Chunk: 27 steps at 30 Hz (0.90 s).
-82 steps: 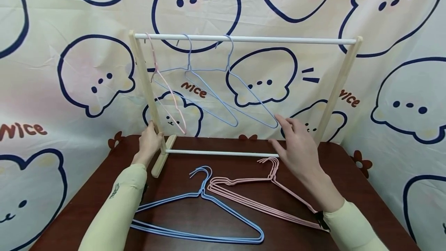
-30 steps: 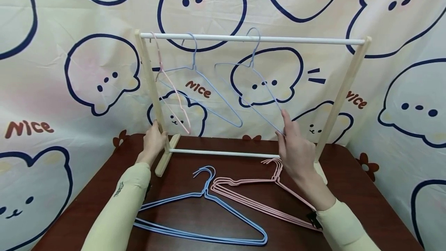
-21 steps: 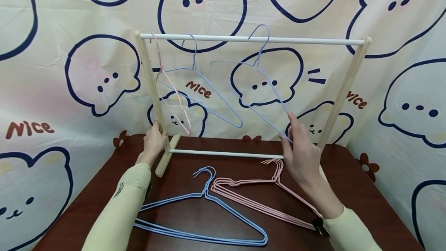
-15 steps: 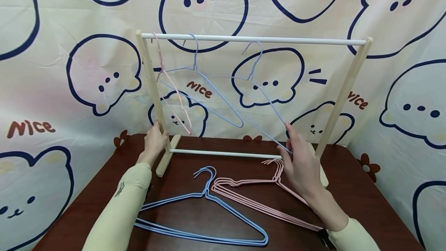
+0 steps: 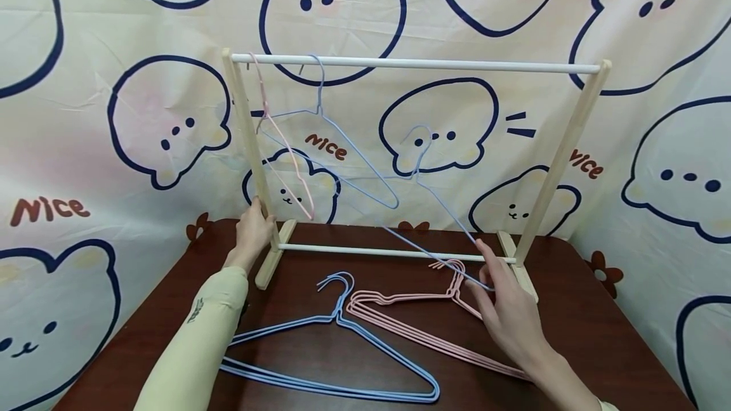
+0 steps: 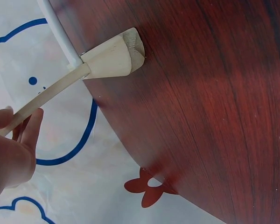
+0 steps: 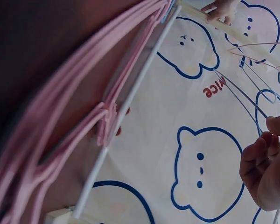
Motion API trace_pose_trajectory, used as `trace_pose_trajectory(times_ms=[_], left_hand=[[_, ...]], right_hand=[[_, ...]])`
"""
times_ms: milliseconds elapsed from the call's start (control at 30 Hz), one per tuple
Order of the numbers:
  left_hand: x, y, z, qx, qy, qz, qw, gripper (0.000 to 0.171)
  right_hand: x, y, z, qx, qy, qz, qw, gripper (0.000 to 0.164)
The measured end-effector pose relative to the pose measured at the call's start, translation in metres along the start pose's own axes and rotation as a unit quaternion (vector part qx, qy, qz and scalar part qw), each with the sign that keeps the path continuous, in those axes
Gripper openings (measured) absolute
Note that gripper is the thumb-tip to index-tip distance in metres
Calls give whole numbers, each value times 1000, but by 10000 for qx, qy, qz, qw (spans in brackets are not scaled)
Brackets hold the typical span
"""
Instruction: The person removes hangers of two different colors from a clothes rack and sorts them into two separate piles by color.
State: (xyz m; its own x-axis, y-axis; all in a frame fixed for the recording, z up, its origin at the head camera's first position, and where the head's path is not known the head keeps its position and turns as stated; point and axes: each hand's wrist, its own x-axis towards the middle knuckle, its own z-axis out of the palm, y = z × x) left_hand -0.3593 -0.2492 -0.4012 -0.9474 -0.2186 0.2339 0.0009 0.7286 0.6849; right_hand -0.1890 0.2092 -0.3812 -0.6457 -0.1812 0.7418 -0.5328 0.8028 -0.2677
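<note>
A small clothes rack (image 5: pixel 485 66) with cream posts and white bars stands on the table. My left hand (image 5: pixel 254 233) grips its left post; in the left wrist view, the fingers of that left hand (image 6: pixel 16 154) lie around the post. My right hand (image 5: pixel 511 306) pinches the lower right corner of a blue clothes hanger (image 5: pixel 448 208). That hanger is off the top bar, tilted, its hook well below the bar. Another blue hanger (image 5: pixel 360 160) and a pink hanger (image 5: pixel 294 157) hang at the bar's left. The right wrist view shows the right hand (image 7: pixel 270 168) partly.
Several blue hangers (image 5: pixel 342 392) lie stacked at the front of the dark brown table (image 5: pixel 594 335). To their right lies a stack of pink hangers (image 5: pixel 422 338), under the right hand. A patterned cloth (image 5: pixel 657 208) rises behind the table.
My right hand took the right-hand blue hanger by its corner, lifted its hook off the bar, then lowered it toward me. My left hand stays on the post.
</note>
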Motion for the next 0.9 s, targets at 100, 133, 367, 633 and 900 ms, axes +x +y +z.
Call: trace_pose_trajectory(times_ms=[100,133,367,633,900], left_hand=[[0,0,0,-10,3,14,10000,41],[-1,0,0,-21,4,12,10000,41],[1,0,2,22,50,96,9999,40],[2,1,2,80,92,57,9999,42],[2,1,1,79,87,61,9999,43]], right_hand=[[-8,2,-2,165,-204,173,9995,81],[-10,2,-2,245,-313,246,9989,80],[-30,2,-2,1212,-954,508,9867,69],[-54,-6,6,2404,-1701,701,9531,59],[-69,-12,23,3112,-2453,790,9147,56]])
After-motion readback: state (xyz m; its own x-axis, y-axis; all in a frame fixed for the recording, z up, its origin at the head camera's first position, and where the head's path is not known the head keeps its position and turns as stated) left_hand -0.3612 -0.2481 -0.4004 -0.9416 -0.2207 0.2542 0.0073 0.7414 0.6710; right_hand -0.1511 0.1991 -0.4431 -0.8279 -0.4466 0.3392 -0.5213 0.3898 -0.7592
